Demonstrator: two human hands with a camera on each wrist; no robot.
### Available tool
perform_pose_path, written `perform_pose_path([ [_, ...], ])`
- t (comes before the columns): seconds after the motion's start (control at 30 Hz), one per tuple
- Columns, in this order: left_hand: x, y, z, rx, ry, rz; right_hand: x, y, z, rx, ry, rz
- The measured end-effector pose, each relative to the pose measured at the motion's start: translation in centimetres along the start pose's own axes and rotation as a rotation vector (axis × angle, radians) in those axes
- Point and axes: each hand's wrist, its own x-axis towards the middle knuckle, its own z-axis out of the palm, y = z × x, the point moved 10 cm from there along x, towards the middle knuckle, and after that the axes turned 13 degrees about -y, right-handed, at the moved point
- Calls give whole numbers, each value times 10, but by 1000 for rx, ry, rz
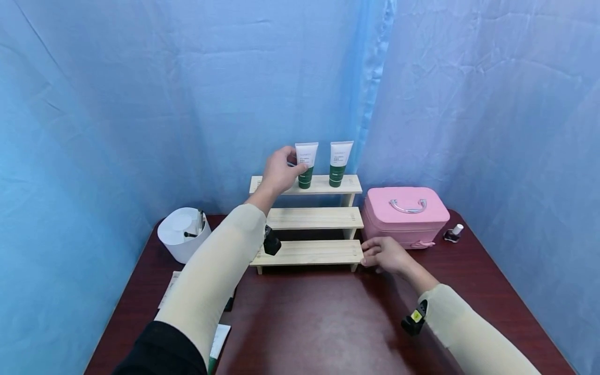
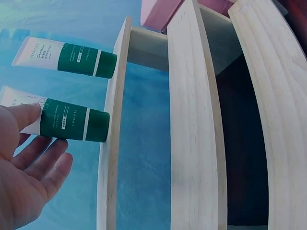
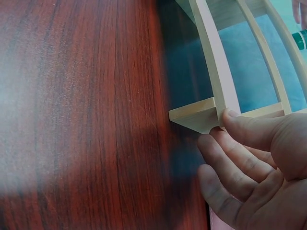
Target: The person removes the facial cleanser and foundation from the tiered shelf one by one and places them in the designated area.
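Note:
A three-tier wooden display rack [image 1: 309, 252] stands at the back of the table. On its top tier are two white-and-green squeeze tubes, caps down. My left hand [image 1: 280, 171] pinches the left squeeze tube [image 2: 72, 120] between thumb and fingers, its cap against the top board. The right squeeze tube [image 1: 339, 164] stands apart from it, untouched. At the right end of the lowest tier, my right hand [image 1: 386, 256] grips the board's corner. In the right wrist view its thumb [image 3: 249, 127] lies on the board, with fingers beneath the edge.
Right of the rack sits a pink case [image 1: 405, 213], a dark nail polish bottle [image 1: 453, 233] beside it. A white round container [image 1: 183, 234] with small items stands left. Another tube [image 1: 218, 344] lies partly hidden by the left sleeve. Blue curtains [image 1: 187, 94] hang behind.

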Motion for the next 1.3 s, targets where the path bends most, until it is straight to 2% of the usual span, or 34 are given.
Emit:
perform_pose_path([
  [0.27,-8,-2,-3,-31,28,36,3,0,2,0,0,0],
  [0.5,-29,1,-14,-101,18,135,3,0,2,-9,4,5],
  [0.67,-57,-2,-29,-143,-5,161,2,0,1,-7,0,1],
  [0.9,-102,-20,-49,-107,-14,125,3,0,-4,-6,6,13],
  [1.1,-144,-45,-61,-136,-6,78,5,5,-6,-10,5,15],
  [1.23,-172,-68,-65,-166,-10,48,6,5,-7,-12,2,15],
  [1.3,-186,-81,-65,-182,-22,13,7,4,-7,-15,-1,9],
])
